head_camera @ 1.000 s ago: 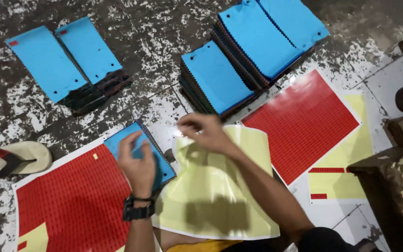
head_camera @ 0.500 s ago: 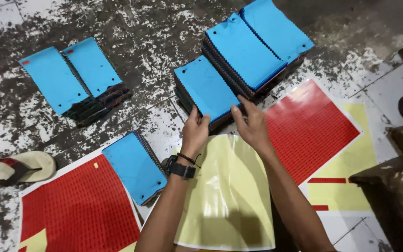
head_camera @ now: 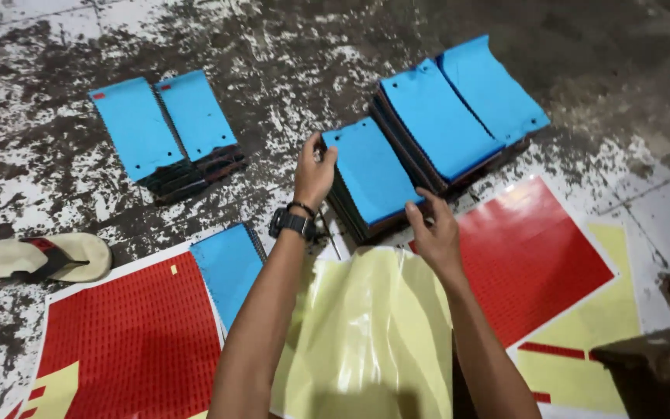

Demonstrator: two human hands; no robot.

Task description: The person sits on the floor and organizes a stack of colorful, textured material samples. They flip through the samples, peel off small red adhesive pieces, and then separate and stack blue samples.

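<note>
Left hand grips the far corner of the top blue notebook, right hand its near edge; the stack sits mid-floor. Lifted askew, it could, I judge, drag lower books off. Yellow sheet lies beneath the arms, red sheets flank, sandal left
</note>
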